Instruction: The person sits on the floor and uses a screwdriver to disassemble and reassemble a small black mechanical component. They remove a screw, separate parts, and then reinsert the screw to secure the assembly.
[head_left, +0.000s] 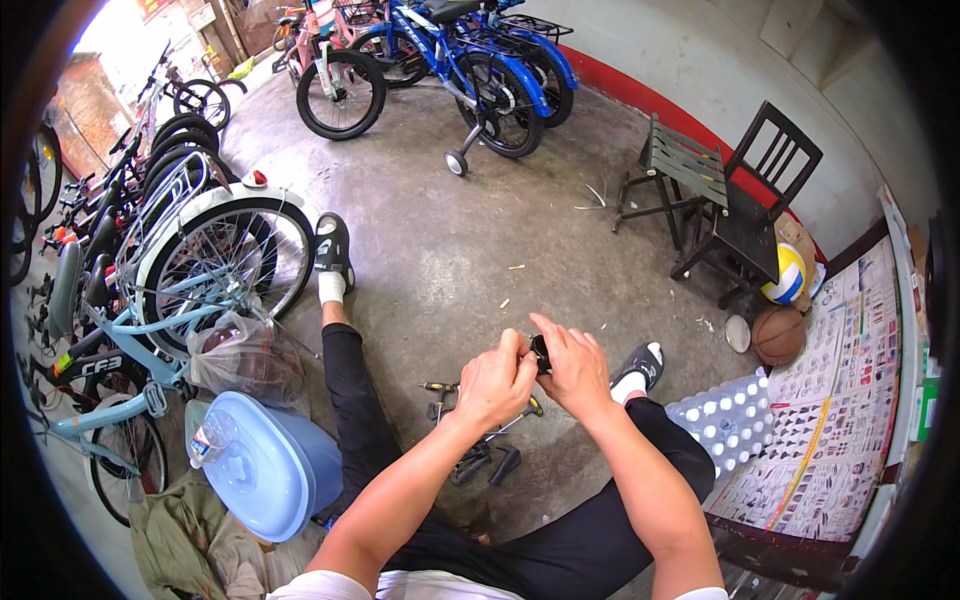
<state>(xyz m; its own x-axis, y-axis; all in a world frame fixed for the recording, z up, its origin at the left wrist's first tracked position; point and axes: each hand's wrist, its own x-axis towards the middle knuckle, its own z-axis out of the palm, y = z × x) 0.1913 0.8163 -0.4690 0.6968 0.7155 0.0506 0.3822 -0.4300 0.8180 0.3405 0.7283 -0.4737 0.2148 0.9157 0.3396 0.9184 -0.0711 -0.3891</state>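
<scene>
You hold a small black part up over the floor, between your two hands. Your right hand has its fingers bent around it, maybe to keep it still. Your left hand is right beside it with its fingers curled in; I can't tell what they pinch. Some tools lie between your legs, likely so they're easy to reach.

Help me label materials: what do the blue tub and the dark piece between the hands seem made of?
Blue tub: likely smooth plastic, from its even colour and sheen. Dark piece: black with glints, perhaps plastic or coated metal; mostly hidden.
</scene>
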